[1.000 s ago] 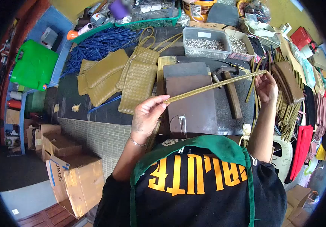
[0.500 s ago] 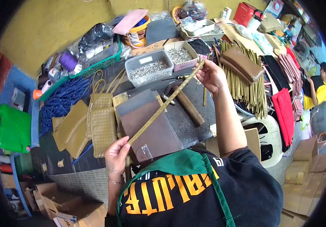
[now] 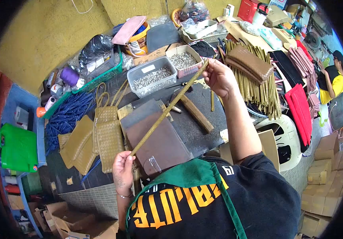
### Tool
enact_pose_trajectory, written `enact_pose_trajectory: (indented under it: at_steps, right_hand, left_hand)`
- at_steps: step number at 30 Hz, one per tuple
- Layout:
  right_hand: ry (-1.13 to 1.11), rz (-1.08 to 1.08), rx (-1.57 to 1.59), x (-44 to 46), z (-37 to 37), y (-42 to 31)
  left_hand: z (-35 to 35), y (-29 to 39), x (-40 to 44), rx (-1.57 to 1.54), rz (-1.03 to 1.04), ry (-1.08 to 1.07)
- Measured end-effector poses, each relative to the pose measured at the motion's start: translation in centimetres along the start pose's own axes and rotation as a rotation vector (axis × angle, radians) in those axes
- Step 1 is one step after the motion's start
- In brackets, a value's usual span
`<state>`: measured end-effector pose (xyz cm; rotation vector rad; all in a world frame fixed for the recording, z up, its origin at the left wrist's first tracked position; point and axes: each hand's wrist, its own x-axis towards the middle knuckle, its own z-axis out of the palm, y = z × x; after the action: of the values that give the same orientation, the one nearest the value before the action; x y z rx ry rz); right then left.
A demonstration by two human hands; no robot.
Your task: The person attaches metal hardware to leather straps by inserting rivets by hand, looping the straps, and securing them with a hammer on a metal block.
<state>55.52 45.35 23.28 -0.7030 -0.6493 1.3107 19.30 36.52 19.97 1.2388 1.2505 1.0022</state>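
A long, narrow olive-gold strap stretches diagonally between my two hands, above the table. My left hand pinches its lower end, close to my body. The upper end is pinched by my right hand, farther out. Beneath the strap lies a dark brown board with a small clear piece on its near part. A hammer with a wooden handle rests to the right of the board. Woven tan pouches with cord straps lie to the left.
Beyond the board stand a clear tub and a checked box, both filled with small metal parts. Many similar gold strips are piled at right under brown woven pouches. Blue strips heap at left. A co-worker sits far right.
The view has shifted slightly. Both hands keep hold of the strap, which stays stretched diagonally over the board.
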Motion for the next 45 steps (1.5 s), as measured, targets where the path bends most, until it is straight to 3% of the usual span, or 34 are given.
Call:
enact_pose_trajectory:
  at_steps: [3,5,9,11,13,17,19,21,22,23,24,26,29,32,36,45]
  right_hand:
    - [-0.099,0.027,0.051,-0.1,-0.1,-0.1]
    - [0.022,0.048,0.045,-0.6,1.1,-0.4]
    - [0.025,0.095,0.175,-0.9,2.2,-0.9]
    - [-0.199,0.066,0.308,-0.9,1.5,-0.9]
    - [-0.266,0.07,0.294,-1.1,1.1,-1.2]
    - [-0.181,-0.046,0.093,-2.3,1.3,-1.8]
    - [-0.415,-0.141,-0.038,-2.7,0.9,-1.9]
    - [-0.461,-0.116,-0.177,-3.4,1.6,-2.1]
    - [-0.479,-0.119,-0.237,-3.7,2.5,-2.0]
    - [-0.504,-0.118,-0.293,-3.9,3.7,-1.5]
    - [-0.544,-0.114,-0.289,-4.4,5.6,-0.6]
    - [-0.589,-0.026,-0.425,-6.0,8.9,2.0]
    - [-0.601,-0.004,-0.594,-8.9,11.3,7.2]
    - [-0.643,0.091,-0.748,-11.0,10.6,9.9]
    - [-0.716,0.093,-0.832,-12.0,10.6,10.1]
    - [-0.809,0.137,-0.953,-12.0,10.1,9.2]
  left_hand:
    - [-0.2,0.1,0.1,0.025,0.009,0.036]
    - [-0.4,0.0,0.2,0.03,0.025,0.058]
    - [-0.7,-0.4,0.5,-0.145,0.078,0.162]
    - [-0.8,-0.7,0.6,-0.255,0.121,0.195]
    - [-1.2,-0.9,0.6,-0.393,0.254,0.247]
    - [-0.6,0.1,0.8,-0.402,0.39,0.387]
    - [0.4,1.2,0.4,-0.372,0.373,0.405]
    - [0.0,0.3,0.1,-0.17,0.328,0.263]
    - [-0.2,0.4,-0.3,-0.258,0.199,0.1]
    - [-0.1,0.4,-0.1,-0.282,0.196,-0.115]
    - [0.8,0.9,-0.4,-0.122,0.141,-0.181]
    - [2.8,2.7,-0.2,-0.171,0.182,-0.395]
    - [3.9,3.7,0.4,-0.145,0.182,-0.126]
    - [3.5,4.1,1.6,-0.361,0.193,-0.028]
    - [2.8,3.9,1.9,-0.497,0.07,-0.062]
    - [2.8,3.8,2.8,-0.458,0.132,-0.016]
